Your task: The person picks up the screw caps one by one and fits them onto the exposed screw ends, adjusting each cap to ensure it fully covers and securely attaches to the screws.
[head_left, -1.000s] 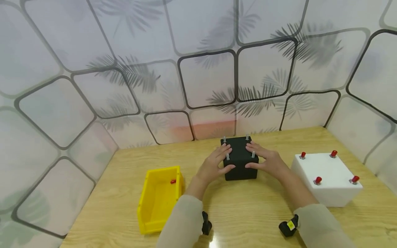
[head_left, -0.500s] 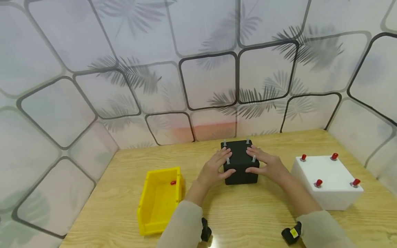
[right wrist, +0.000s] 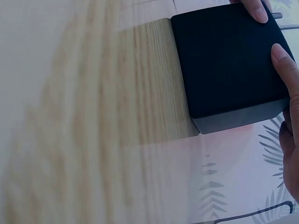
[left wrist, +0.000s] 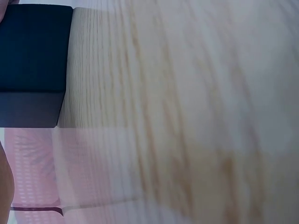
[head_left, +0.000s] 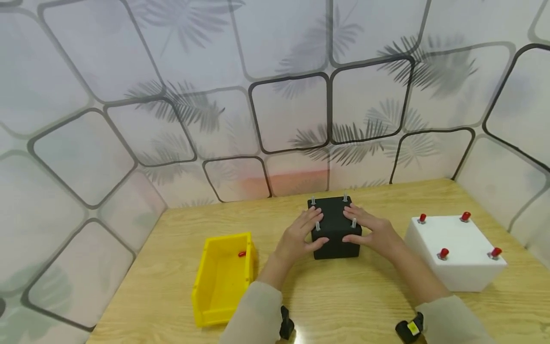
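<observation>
A black box (head_left: 333, 212) sits on the table near the back wall, with upright metal studs (head_left: 318, 226) at the corners of its top. My left hand (head_left: 296, 236) holds its left side, fingers over the top edge and thumb against the front face. On the opposite side, my right hand (head_left: 373, 230) grips it the same way. Both thumbs show against the black face in the right wrist view, my right thumb (right wrist: 281, 58) lower down. In the left wrist view the box (left wrist: 32, 51) fills the upper left corner, and little of the hand shows.
A yellow bin (head_left: 223, 277) stands at the left with a small red piece (head_left: 242, 253) inside. At the right is a white box (head_left: 457, 239) with red-capped studs (head_left: 444, 252) on top. A patterned wall (head_left: 292, 119) rises behind the wooden table (head_left: 343, 296).
Both hands and the black box have shifted slightly toward me. The view has also moved a little. The bin and the white box stay in place on the table.
</observation>
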`<move>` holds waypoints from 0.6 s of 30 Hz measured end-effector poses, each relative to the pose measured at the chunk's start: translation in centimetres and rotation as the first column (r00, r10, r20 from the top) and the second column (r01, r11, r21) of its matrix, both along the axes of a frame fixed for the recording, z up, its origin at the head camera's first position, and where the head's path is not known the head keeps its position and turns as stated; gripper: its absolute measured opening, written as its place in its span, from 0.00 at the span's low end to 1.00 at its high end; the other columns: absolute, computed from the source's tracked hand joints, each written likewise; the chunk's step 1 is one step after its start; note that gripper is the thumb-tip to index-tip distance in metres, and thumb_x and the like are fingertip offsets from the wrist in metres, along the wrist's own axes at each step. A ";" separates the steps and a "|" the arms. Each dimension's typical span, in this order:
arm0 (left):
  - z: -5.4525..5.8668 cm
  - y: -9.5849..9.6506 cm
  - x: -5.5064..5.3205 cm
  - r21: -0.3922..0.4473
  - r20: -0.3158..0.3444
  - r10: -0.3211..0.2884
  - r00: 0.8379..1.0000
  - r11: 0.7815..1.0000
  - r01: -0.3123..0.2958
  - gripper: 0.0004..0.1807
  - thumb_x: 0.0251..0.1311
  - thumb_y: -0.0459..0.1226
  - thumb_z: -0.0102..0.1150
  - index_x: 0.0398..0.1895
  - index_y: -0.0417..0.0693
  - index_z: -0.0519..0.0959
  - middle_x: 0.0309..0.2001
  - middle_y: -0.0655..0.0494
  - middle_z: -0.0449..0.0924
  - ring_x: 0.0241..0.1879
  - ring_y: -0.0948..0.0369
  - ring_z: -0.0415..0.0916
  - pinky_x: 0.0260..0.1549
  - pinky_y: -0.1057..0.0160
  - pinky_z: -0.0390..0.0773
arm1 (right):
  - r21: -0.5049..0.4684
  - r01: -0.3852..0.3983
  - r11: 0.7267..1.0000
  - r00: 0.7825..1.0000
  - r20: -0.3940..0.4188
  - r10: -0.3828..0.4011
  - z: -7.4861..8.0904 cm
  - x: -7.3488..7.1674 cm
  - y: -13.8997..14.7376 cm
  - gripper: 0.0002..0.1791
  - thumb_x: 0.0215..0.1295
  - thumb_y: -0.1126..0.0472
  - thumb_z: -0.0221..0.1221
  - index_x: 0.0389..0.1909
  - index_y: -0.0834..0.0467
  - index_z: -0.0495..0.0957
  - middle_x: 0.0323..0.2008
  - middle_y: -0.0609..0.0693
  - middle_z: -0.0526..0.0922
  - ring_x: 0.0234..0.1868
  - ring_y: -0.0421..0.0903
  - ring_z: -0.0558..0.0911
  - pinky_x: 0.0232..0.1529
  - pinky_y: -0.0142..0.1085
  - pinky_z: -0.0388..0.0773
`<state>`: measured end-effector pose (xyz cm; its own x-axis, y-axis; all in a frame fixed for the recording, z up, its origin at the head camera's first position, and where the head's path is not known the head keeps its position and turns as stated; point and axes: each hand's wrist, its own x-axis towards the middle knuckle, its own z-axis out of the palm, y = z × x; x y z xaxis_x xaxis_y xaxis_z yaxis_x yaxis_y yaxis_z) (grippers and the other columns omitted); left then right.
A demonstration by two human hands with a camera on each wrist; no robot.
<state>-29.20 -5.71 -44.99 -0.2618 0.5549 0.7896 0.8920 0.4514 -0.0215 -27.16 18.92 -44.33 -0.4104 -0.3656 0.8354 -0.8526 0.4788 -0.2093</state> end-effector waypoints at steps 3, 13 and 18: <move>0.0 0.3 0.0 0.003 -0.001 0.001 1.000 1.000 -0.001 0.32 0.48 0.45 0.72 0.55 0.37 0.76 0.57 0.43 0.76 0.60 0.50 0.71 0.63 0.57 0.66 | 0.010 0.015 1.000 1.000 0.003 -0.015 0.0 0.2 0.3 0.36 0.49 0.40 0.63 0.51 0.66 0.79 0.49 0.64 0.80 0.62 0.41 0.71 0.58 0.17 0.62; 0.1 0.5 0.7 -0.009 0.041 0.012 0.999 1.000 -0.012 0.33 0.47 0.44 0.73 0.56 0.38 0.76 0.57 0.44 0.76 0.61 0.51 0.70 0.64 0.59 0.63 | 0.025 0.003 1.000 1.000 -0.015 -0.003 0.2 0.6 0.6 0.36 0.46 0.42 0.66 0.51 0.65 0.80 0.49 0.65 0.80 0.63 0.40 0.70 0.58 0.17 0.62; 0.2 -0.2 1.3 -0.018 0.048 0.029 0.998 0.999 -0.029 0.34 0.46 0.44 0.73 0.55 0.37 0.76 0.57 0.44 0.76 0.61 0.51 0.70 0.64 0.58 0.64 | 0.032 -0.018 0.999 1.000 0.004 0.018 0.3 0.9 0.1 0.36 0.40 0.49 0.72 0.51 0.64 0.79 0.49 0.64 0.80 0.63 0.41 0.71 0.59 0.18 0.63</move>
